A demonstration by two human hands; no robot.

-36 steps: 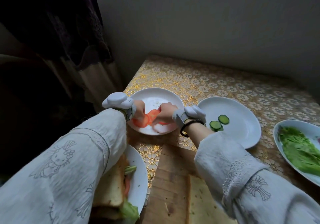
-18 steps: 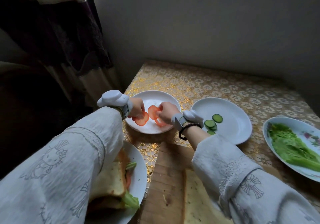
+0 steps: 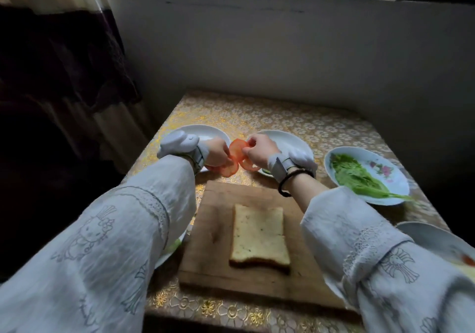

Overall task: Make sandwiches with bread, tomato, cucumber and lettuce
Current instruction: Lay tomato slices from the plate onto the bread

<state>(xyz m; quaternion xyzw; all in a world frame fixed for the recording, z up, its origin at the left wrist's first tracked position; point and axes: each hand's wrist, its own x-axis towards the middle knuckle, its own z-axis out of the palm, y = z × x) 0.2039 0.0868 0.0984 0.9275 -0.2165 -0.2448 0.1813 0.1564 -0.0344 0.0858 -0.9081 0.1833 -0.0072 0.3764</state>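
A: Two hands, head view, centre frame: left hand (image 3: 218, 152) and right hand (image 3: 259, 151), fingers pinched on tomato slices (image 3: 237, 158).

B: Change?

A: Slices have left the white plate (image 3: 203, 132) at upper left; now held in air above the surface, beyond the board (image 3: 213, 232).

B: Meaning?

A: Likely bound for the bread slice (image 3: 259, 235) lying bare on the board, lower centre.

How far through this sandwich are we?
Early. Done: one bare bread slice lies on the cutting board. In hand: left hand and right hand hold tomato slices above the table. Left: placing tomato, cucumber, lettuce and top bread.
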